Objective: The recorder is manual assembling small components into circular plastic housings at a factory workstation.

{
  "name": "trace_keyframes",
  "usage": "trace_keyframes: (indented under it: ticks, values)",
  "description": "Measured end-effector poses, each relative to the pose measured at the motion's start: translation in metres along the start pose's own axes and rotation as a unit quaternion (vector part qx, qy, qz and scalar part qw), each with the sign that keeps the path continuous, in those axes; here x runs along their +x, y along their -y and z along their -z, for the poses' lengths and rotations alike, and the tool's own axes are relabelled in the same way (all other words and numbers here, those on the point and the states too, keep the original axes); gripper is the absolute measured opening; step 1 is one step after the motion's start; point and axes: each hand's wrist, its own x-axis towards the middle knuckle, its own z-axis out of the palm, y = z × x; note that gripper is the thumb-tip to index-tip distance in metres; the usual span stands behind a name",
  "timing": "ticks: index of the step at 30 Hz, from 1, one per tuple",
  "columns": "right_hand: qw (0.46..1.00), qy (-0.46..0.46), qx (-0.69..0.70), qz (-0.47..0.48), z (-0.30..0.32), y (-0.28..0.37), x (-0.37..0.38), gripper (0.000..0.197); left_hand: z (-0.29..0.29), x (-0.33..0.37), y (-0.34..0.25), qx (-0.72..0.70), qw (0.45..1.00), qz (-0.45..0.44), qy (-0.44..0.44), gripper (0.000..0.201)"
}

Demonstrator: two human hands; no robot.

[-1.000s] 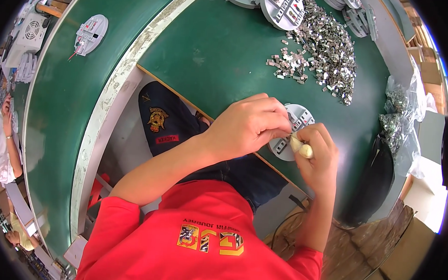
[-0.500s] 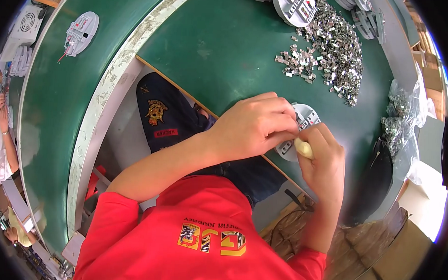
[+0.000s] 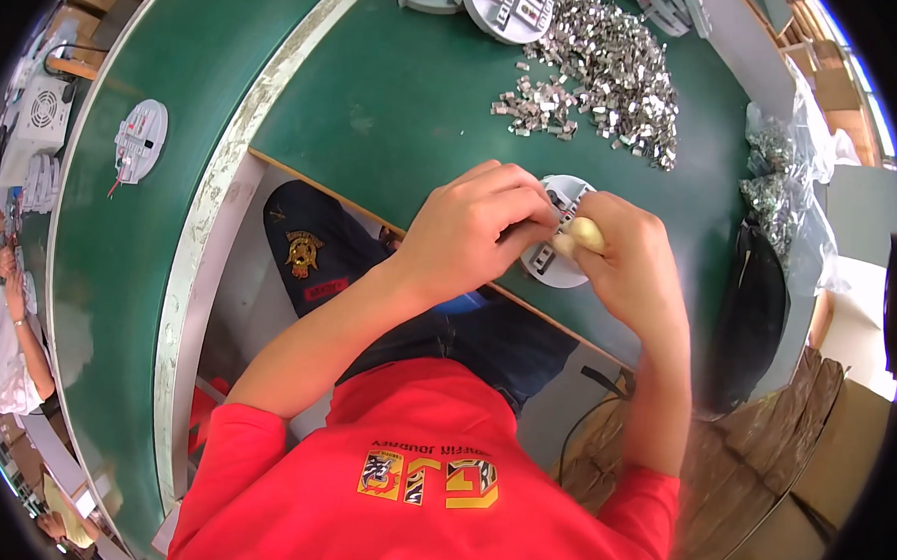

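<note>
Green worktop: a bare-edged bench (image 3: 426,109) and, beyond a scuffed pale rail (image 3: 229,155), a second green strip (image 3: 95,345) curving past at the person's left.
Disc on the strip: a round grey unit (image 3: 141,138) with a red lead, lying farther down the strip, relative to the white vented box (image 3: 44,107), than a second ago.
Right hand: this hand (image 3: 625,243) is turned more over the work than half a second ago, knuckles higher; its fingers curl inward.
Left hand: this hand (image 3: 476,221) has its thumb and fingers bent together at the work, much as before.
Grasp: hidden at both sets of fingertips; from here I cannot tell what, if anything, either pinches.
Disc under the hands: one grey disc (image 3: 556,272) on the bench near its front edge, its middle covered by fingers.
Pale yellow caps: two (image 3: 588,233), at the right fingertips; worn or held, I cannot tell.
Far discs: at least two (image 3: 510,10) at the top, cut off by the frame.
Metal pieces: one heap (image 3: 617,82), too many to count.
Co-workers: two, partly visible, one in a white top (image 3: 5,346).
</note>
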Motion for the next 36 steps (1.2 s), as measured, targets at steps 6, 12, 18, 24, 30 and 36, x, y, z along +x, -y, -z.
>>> trace_keyframes:
  ticks: [6, 12, 18, 24, 30, 36]
  values:
    - [0.793, -0.132, 0.588, 0.09, -0.01, -0.019, -0.007, 0.046, 0.005, 0.015, 0.009, 0.01, 1.0, -0.007, 0.025, 0.015]
    - [0.724, -0.166, 0.656, 0.134, -0.038, -0.017, 0.006, 0.07, 0.007, 0.021, 0.006, -0.034, 0.995, 0.076, 0.053, 0.022]
    - [0.791, -0.147, 0.577, 0.14, -0.042, -0.022, 0.009, 0.07, 0.009, 0.029, 0.002, -0.046, 0.986, 0.134, 0.089, 0.026]
    - [0.786, -0.162, 0.582, 0.128, -0.045, -0.02, 0.011, 0.069, 0.008, 0.028, 0.005, -0.055, 0.985, 0.137, 0.094, 0.027]
    - [0.789, -0.165, 0.568, 0.164, -0.048, -0.022, 0.01, 0.069, 0.009, 0.029, 0.006, -0.056, 0.983, 0.141, 0.099, 0.027]
    - [0.781, -0.184, 0.561, 0.204, -0.049, -0.02, 0.008, 0.069, 0.007, 0.031, 0.002, -0.075, 0.981, 0.156, 0.092, 0.023]
